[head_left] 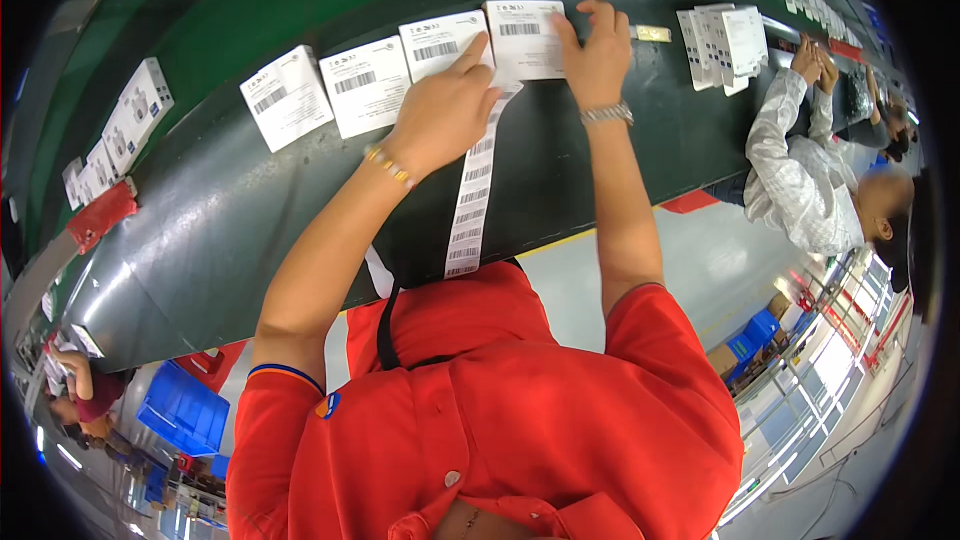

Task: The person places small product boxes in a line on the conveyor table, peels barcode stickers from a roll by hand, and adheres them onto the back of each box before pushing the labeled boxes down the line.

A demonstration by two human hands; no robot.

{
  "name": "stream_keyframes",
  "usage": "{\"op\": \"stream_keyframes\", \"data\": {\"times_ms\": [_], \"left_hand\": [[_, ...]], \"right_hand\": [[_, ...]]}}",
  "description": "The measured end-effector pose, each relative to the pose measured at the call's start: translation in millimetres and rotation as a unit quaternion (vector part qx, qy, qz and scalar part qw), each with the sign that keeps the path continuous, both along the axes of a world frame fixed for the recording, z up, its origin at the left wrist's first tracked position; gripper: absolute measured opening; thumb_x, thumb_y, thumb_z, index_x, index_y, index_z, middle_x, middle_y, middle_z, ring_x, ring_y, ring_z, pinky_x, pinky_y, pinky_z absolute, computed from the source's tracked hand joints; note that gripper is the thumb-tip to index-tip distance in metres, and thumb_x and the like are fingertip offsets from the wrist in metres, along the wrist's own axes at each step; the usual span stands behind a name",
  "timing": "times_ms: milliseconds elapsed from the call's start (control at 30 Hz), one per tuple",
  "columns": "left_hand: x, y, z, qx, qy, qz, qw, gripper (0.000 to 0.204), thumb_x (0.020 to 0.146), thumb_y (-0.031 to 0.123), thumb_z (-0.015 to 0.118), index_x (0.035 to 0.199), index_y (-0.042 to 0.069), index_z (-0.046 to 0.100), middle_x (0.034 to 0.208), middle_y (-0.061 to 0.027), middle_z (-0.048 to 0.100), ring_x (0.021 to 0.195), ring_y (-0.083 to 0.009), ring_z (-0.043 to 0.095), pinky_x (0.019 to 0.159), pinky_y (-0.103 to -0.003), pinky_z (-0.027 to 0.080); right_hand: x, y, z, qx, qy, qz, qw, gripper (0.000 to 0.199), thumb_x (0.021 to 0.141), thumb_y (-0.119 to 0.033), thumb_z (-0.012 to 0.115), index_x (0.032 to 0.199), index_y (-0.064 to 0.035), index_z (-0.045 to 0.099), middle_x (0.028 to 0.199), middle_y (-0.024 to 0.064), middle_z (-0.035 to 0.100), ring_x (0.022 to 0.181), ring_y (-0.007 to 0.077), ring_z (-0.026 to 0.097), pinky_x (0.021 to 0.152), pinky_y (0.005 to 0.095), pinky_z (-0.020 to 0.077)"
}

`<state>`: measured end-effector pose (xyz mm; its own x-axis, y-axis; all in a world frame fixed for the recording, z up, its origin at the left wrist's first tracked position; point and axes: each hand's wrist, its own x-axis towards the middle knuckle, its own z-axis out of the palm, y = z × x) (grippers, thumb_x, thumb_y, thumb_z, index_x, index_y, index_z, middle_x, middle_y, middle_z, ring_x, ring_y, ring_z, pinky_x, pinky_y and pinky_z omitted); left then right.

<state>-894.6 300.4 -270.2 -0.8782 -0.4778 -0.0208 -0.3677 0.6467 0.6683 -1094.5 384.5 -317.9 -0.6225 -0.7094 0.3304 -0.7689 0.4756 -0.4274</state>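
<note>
On the dark work surface [545,160], four white boxes are lying in a slanting row, barcode faces up, in front of the operator. The left hand [445,118] is resting over the right part of the third box [432,32]: its index finger [472,52] is pointing across the face, and the other fingers are curling in. Whether these are gripping the upper end of the label strip [470,205] cannot be told. The right hand [598,58] is standing at the right edge of the fourth box [525,52], thumb at that edge, fingers raised and well parted from it, gripping nothing visible.

The step in hand appears to be fingertip work on the box faces. For good results, the index finger should be pressing flat and evenly, clear of the printed barcode, while the right thumb is steadying the neighbouring box without pushing the row askew.

The label strip is running between the forearms toward the body and could be snagging on a sleeve. A yellowish piece [653,34] is lying beyond the right hand; further right, grouped boxes [741,40] and a co-worker [812,185] are limiting sideways room.
</note>
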Motion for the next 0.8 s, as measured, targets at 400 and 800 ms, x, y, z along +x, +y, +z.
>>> {"op": "stream_keyframes", "data": {"times_ms": [400,800], "left_hand": [[187,-17,-45,0.18,0.161,0.236,0.941,0.021,0.079,0.004,0.065,0.099,0.003,0.068,0.149,-0.019,0.022,0.136,-0.0287,0.028,0.105,-0.033,0.028],[196,-181,25,0.279,0.05,0.34,0.897,0.023,0.085,0.021,0.062,0.09,-0.002,0.064,0.078,-0.0014,0.063,0.065,-0.0078,0.055,0.058,-0.023,0.041]], "right_hand": [[19,26,-3,0.008,-0.131,0.22,0.967,0.09,0.063,-0.02,0.082,0.139,-0.0114,0.036,0.147,0.0152,0.027,0.126,0.0309,0.042,0.097,0.0355,0.0413],[1,-154,44,0.04,-0.192,0.165,0.967,0.053,0.071,-0.052,0.071,0.093,-0.004,0.064,0.092,0.0167,0.068,0.088,0.0262,0.066,0.077,0.0315,0.0495]]}}
